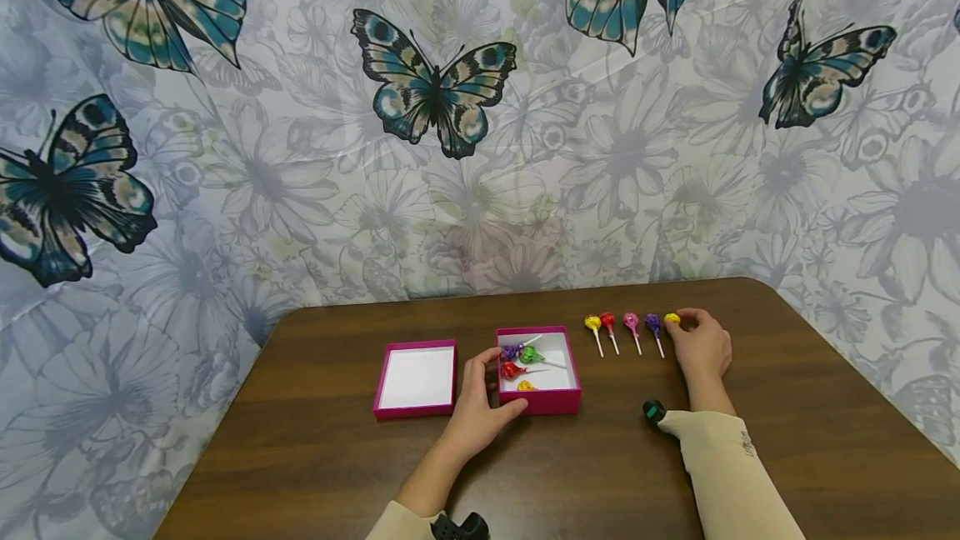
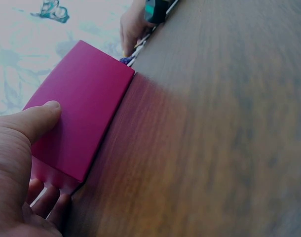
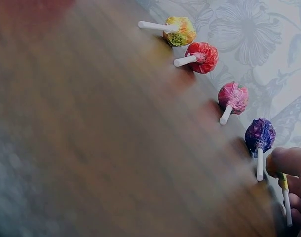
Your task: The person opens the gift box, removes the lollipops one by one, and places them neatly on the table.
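Head view shows the lid (image 1: 415,413) at left on the worktop (image 1: 570,473), then the left grip (image 1: 477,407) clamped on the box (image 1: 553,404), thumb against its front wall, sweets (image 1: 531,354) lying inside. Further right comes a row, heads at the far side, sticks near: yellow lolly (image 1: 592,322), red lolly (image 1: 607,319), pink lolly (image 1: 632,321), purple lolly (image 1: 652,323). At its right end, the right grip (image 1: 702,348) pinches the end lolly (image 1: 672,318), also yellow, by the head, just beside the purple one; in the right wrist view its stick (image 3: 287,205) runs nearly parallel to that neighbour's. The box is well to its left, nearer the left grip; whether the end lolly touches the worktop I cannot tell
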Tool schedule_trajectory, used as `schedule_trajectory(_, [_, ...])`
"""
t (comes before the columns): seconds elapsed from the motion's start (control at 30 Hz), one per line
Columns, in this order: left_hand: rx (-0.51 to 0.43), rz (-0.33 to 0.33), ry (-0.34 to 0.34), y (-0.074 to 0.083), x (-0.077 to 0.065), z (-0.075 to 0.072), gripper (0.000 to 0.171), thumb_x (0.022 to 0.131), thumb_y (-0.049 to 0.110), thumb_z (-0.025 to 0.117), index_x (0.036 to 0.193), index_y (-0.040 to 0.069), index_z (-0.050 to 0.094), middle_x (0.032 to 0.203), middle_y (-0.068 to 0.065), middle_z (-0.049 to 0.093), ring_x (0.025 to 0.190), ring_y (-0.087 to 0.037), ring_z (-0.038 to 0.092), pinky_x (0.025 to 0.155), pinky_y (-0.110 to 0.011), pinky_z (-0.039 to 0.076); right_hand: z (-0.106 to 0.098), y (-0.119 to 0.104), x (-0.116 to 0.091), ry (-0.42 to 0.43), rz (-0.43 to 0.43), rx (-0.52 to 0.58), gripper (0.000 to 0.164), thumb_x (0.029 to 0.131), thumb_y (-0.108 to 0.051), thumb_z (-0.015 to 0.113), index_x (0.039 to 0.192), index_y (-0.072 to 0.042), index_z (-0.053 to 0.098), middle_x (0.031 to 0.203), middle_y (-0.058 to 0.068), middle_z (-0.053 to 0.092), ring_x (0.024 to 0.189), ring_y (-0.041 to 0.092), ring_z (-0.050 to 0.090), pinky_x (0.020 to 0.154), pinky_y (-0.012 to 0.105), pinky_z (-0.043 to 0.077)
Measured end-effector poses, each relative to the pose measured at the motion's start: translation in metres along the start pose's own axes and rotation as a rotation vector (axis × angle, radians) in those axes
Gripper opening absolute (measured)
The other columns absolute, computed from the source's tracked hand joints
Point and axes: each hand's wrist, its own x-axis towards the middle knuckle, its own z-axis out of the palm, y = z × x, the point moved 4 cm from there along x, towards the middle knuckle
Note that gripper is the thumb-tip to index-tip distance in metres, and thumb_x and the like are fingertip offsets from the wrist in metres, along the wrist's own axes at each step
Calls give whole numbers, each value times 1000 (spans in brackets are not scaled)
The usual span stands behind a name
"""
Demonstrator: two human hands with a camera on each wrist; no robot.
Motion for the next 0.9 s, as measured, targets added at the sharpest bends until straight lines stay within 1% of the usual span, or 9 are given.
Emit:
schedule_trajectory(0.23, [12, -6, -1, 0, 0, 0, 83, 84, 28, 81, 149, 22, 30, 148, -5, 34, 131, -20, 43, 110, -37, 46, 1, 0, 1, -10, -1, -4, 35, 94, -29, 68, 122, -8, 65, 124, 19, 66, 110, 41, 48, 86, 56, 37])
schedule_trajectory(0.5, [4, -8, -5, 1, 0, 0, 83, 84, 28, 81, 149, 22, 29, 148, -6, 34, 131, -20, 42, 109, -36, 46, 0, 0, 0, -6, -14, -12, 37, 94, -33, 67, 122, -9, 66, 123, 19, 67, 108, 42, 49, 83, 55, 37])
schedule_trajectory(0.73, [2, 4, -3, 2, 0, -1, 83, 84, 27, 81, 150, 18, 29, 148, -7, 34, 130, -20, 42, 109, -35, 46, 0, 0, 0, -15, -26, -8, 40, 94, -34, 67, 124, -9, 65, 126, 19, 66, 108, 41, 48, 84, 54, 37])
schedule_trajectory(0.9, [-3, -5, -8, 2, -1, -1, 82, 85, 28, 80, 149, 23, 29, 149, -6, 33, 131, -20, 42, 110, -36, 46, 0, 1, 2, -16, -33, -3, 40, 94, -35, 65, 125, -10, 65, 127, 17, 66, 108, 40, 49, 83, 53, 37])
